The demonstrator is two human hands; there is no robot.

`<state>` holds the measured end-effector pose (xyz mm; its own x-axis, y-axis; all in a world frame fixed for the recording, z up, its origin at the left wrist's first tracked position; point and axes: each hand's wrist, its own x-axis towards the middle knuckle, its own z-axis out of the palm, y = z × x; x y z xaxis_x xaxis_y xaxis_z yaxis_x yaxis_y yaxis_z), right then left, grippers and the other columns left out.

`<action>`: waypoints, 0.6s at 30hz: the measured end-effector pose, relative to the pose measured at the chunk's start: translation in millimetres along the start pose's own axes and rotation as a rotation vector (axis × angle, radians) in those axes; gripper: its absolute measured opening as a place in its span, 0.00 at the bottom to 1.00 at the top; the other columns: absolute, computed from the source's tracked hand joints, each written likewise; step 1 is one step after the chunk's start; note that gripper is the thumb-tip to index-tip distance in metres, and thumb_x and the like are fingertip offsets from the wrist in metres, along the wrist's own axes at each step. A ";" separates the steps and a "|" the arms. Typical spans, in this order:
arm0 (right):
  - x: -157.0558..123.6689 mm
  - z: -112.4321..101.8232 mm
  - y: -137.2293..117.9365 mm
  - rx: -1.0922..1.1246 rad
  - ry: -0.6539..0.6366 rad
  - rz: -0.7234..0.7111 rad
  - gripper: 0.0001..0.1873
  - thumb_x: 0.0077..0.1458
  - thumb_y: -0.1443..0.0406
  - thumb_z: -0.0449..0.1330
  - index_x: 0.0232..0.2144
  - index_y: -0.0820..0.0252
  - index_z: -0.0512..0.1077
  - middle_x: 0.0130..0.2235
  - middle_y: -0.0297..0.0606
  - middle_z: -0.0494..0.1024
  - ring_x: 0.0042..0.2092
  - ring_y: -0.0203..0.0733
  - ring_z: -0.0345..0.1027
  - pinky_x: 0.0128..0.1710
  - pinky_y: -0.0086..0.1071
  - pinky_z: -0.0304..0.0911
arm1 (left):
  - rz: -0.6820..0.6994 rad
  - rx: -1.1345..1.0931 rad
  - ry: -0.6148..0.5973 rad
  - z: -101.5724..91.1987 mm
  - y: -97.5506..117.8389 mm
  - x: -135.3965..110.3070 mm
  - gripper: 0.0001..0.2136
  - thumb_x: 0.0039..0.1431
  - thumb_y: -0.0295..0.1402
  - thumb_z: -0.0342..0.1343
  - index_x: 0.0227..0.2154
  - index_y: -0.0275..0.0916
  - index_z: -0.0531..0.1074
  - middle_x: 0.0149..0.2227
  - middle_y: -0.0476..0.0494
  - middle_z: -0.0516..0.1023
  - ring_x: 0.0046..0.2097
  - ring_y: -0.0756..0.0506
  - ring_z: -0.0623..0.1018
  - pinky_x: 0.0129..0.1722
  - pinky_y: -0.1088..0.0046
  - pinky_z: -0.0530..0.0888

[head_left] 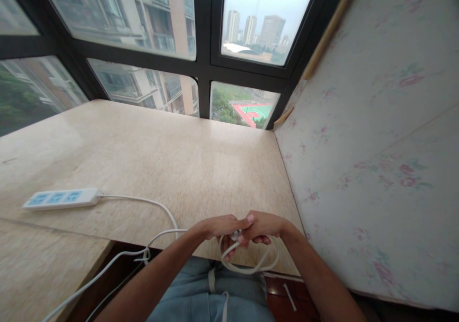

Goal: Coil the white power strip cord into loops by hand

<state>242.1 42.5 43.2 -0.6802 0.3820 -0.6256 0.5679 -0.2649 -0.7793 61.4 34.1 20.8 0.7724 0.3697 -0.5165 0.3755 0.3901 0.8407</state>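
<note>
A white power cord (258, 267) hangs in loops from my two hands, close in front of my body. My left hand (225, 227) is closed on the cord, its thumb reaching over to my right hand. Fingers of my right hand (263, 225) curl around the cord too, and the hands touch each other. Something small and white shows between them, mostly covered by the fingers. Over on the left, a white power strip (63, 198) with blue socket faces lies on the stone ledge (150, 155); a cord runs from its right end toward my hands.
More white cable (103, 273) crosses the ledge's lower left corner, above a dark gap (118, 264). Black window frames (204, 35) bound the far side. A flowered papered wall (376, 159) rises on the right. A white stick-like piece (289, 297) lies on a dark red surface below.
</note>
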 end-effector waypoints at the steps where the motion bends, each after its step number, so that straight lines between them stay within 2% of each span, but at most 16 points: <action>1: 0.3 0.4 -1.0 -0.015 0.005 0.006 0.15 0.47 0.57 0.65 0.22 0.64 0.74 0.12 0.24 0.64 0.11 0.25 0.52 0.09 0.19 0.48 | 0.015 -0.001 -0.009 0.0 0.8 -1.1 0.36 0.50 0.66 0.43 0.23 0.35 0.77 0.11 0.43 0.65 0.15 0.46 0.68 0.15 0.75 0.58; 5: 2.4 0.6 -4.5 -0.062 0.021 0.045 0.16 0.45 0.57 0.66 0.18 0.64 0.72 0.13 0.26 0.67 0.13 0.26 0.56 0.11 0.19 0.52 | 0.041 -0.038 -0.015 -0.7 5.8 -9.2 0.26 0.51 0.59 0.53 0.22 0.37 0.76 0.11 0.47 0.63 0.16 0.46 0.69 0.18 0.74 0.62; 8: 4.1 -0.7 -4.8 -0.070 0.023 0.045 0.14 0.45 0.59 0.65 0.18 0.64 0.72 0.13 0.27 0.68 0.13 0.26 0.57 0.11 0.20 0.53 | 0.068 -0.090 -0.024 -0.2 6.6 -12.2 0.23 0.53 0.55 0.54 0.24 0.37 0.76 0.12 0.48 0.64 0.17 0.47 0.69 0.19 0.75 0.63; 14: 6.0 -2.0 1.9 -0.037 0.015 -0.011 0.12 0.47 0.60 0.64 0.21 0.64 0.74 0.14 0.25 0.66 0.14 0.27 0.59 0.12 0.19 0.53 | 0.107 -0.128 -0.028 0.5 2.8 -10.8 0.26 0.51 0.58 0.53 0.21 0.37 0.73 0.11 0.52 0.59 0.13 0.52 0.59 0.14 0.76 0.54; 16: 5.4 -1.2 2.4 -0.004 -0.023 -0.049 0.11 0.48 0.60 0.63 0.25 0.64 0.76 0.17 0.26 0.68 0.15 0.26 0.58 0.13 0.19 0.54 | 0.088 -0.107 -0.041 1.3 4.2 -12.1 0.29 0.51 0.61 0.49 0.20 0.37 0.73 0.10 0.52 0.57 0.13 0.52 0.57 0.14 0.75 0.54; 18: 4.5 -0.5 1.8 0.045 -0.063 -0.103 0.12 0.49 0.59 0.63 0.29 0.64 0.77 0.21 0.28 0.71 0.16 0.25 0.59 0.13 0.19 0.54 | 0.040 -0.116 -0.029 2.5 6.8 -13.9 0.31 0.52 0.63 0.46 0.20 0.37 0.74 0.12 0.50 0.59 0.13 0.52 0.57 0.15 0.74 0.55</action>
<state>240.3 44.2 39.0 -0.7623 0.3530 -0.5424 0.4733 -0.2675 -0.8393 54.5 29.5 34.1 0.8009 0.3626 -0.4765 0.2838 0.4709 0.8353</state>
